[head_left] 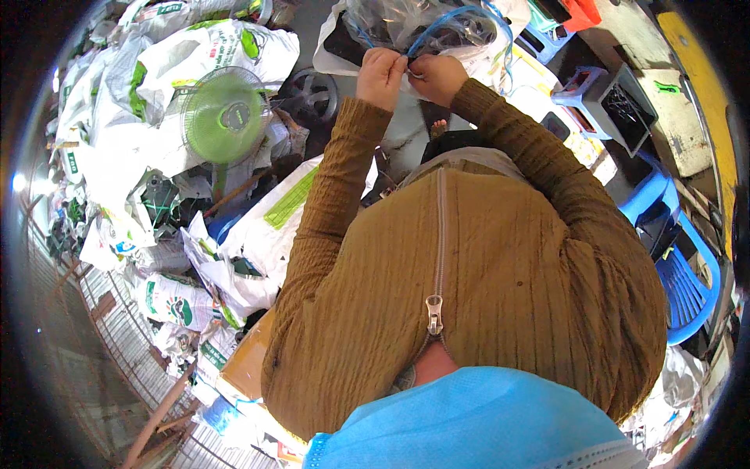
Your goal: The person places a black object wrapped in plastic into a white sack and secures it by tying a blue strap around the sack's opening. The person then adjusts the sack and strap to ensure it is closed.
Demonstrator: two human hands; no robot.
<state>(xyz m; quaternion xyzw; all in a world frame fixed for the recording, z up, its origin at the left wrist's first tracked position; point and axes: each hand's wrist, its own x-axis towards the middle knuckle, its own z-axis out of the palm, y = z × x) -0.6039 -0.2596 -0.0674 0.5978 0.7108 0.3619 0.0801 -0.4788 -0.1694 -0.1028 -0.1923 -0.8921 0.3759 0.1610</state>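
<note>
At the top centre a large white sack (pixel 336 53) stands with its mouth filled by crumpled clear plastic (pixel 391 19). A strand of blue plastic string (pixel 441 23) runs over the plastic, down to where my hands meet. My left hand (pixel 381 78) is closed in a pinch at the sack's near edge. Close beside it, my right hand (pixel 439 78) is closed too, its fingertips almost touching the left ones. Both appear to grip the blue string, though the fingers hide its end. Whether they also pinch the sack's rim I cannot tell.
Left of my arms stands a green fan (pixel 226 116) among piled white sacks (pixel 211 51). A dark fan base or wheel (pixel 311 95) lies near it. To the right are a blue plastic chair (pixel 687 273), small stools (pixel 582 98) and a dark tray of thin pieces (pixel 627 109).
</note>
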